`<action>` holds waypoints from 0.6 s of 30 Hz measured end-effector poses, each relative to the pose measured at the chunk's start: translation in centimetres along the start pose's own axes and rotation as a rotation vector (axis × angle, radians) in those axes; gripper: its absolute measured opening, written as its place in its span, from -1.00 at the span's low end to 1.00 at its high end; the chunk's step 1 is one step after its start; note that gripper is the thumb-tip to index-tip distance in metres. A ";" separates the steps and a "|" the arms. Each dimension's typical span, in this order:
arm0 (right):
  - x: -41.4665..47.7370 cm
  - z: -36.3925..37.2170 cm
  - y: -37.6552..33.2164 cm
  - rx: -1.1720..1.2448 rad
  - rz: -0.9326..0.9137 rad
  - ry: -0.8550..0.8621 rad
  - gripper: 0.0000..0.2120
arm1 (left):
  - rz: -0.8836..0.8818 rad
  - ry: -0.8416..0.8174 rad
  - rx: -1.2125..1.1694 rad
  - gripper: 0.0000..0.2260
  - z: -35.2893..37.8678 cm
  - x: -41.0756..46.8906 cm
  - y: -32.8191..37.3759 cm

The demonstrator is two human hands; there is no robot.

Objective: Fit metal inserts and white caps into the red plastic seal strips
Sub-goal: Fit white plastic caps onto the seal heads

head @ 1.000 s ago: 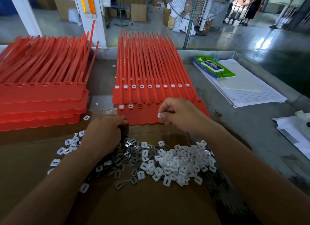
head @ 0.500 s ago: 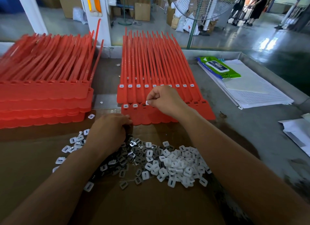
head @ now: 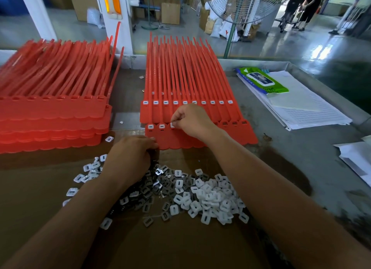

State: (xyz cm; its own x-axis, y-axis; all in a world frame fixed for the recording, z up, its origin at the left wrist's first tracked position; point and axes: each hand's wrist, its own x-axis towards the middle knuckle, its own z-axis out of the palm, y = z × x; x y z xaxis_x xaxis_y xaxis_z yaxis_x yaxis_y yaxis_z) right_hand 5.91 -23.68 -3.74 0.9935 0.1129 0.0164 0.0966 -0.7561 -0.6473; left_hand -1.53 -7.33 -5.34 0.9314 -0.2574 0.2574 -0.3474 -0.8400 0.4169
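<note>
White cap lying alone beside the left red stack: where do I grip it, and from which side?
Probably from above, pinching the small white square plastic cap across two opposite outer edges. It lies low and thin, and the stack of red plastic seal strips sits close on its left, so a sideways approach there looks blocked.

You can read no lettering here. The blue-and-white label [head: 260, 79] on the green wipes pack [head: 278, 87], beyond and right of where your right hand [head: 193, 121] pinches, is too blurred.
</note>
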 end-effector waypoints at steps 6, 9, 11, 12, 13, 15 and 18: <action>0.2 0.3 -0.2 -0.045 0.015 0.012 -0.93 | -0.010 -0.004 -0.007 -0.66 0.1 0.0 0.0; 0.1 0.4 -0.2 -0.049 0.010 0.025 -0.92 | -0.012 -0.009 -0.008 -0.66 0.1 0.1 -0.1; -0.1 0.4 -0.3 -0.035 0.009 0.038 -0.90 | -0.010 -0.004 -0.005 -0.66 0.1 0.1 -0.1; -0.1 0.4 -0.3 -0.026 0.012 0.045 -0.90 | -0.009 0.001 -0.005 -0.66 0.1 0.0 -0.1; -0.1 0.4 -0.3 -0.023 0.015 0.049 -0.92 | -0.010 0.005 -0.007 -0.66 0.1 0.0 -0.1; 0.0 0.4 -0.2 -0.027 0.032 0.045 -0.96 | -0.011 0.008 -0.012 -0.66 0.2 0.0 -0.1; 0.7 0.5 -0.2 -0.047 0.089 0.018 -0.88 | -0.013 0.006 -0.013 -0.65 0.2 0.0 -0.1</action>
State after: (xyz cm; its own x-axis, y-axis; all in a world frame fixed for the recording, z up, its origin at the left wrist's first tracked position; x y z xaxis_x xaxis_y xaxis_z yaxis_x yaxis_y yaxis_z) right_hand 6.57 -23.12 -3.92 0.9991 0.0331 -0.0256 0.0106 -0.7924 -0.6099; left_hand -1.44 -7.34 -5.55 0.9351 -0.2438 0.2571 -0.3368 -0.8368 0.4317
